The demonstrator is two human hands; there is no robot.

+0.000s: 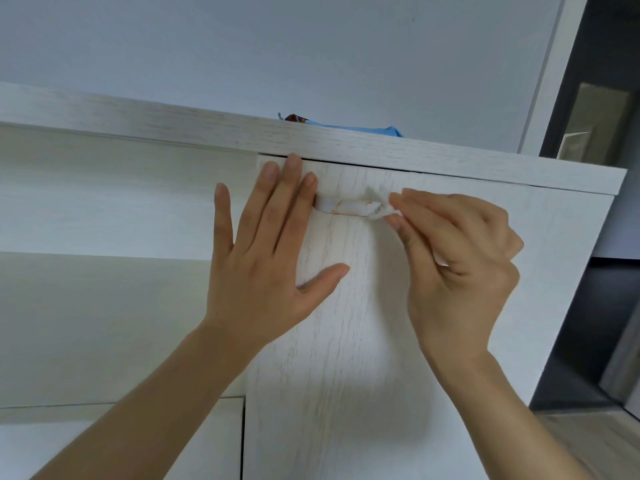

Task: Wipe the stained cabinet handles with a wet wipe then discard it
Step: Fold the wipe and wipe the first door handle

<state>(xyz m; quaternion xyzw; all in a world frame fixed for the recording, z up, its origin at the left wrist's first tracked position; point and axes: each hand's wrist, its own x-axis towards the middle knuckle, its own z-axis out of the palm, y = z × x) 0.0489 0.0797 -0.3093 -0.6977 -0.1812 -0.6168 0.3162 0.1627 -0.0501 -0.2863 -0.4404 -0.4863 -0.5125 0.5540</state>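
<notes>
Handle (348, 206) runs horizontally, wipe (379, 206) at right end.

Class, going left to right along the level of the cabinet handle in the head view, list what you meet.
Left hand flat on the door → stained handle → wet wipe → right hand pinching the wipe.

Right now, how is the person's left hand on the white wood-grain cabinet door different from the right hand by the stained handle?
The left hand lies flat with straight, spread fingers on the white wood-grain cabinet door; the right hand is curled. The left hand holds nothing; the right hand pinches a white wet wipe against the stained white handle. The left hand sits at the handle's left end, the right at its right end. Both are bare and raised to the same door.
</notes>
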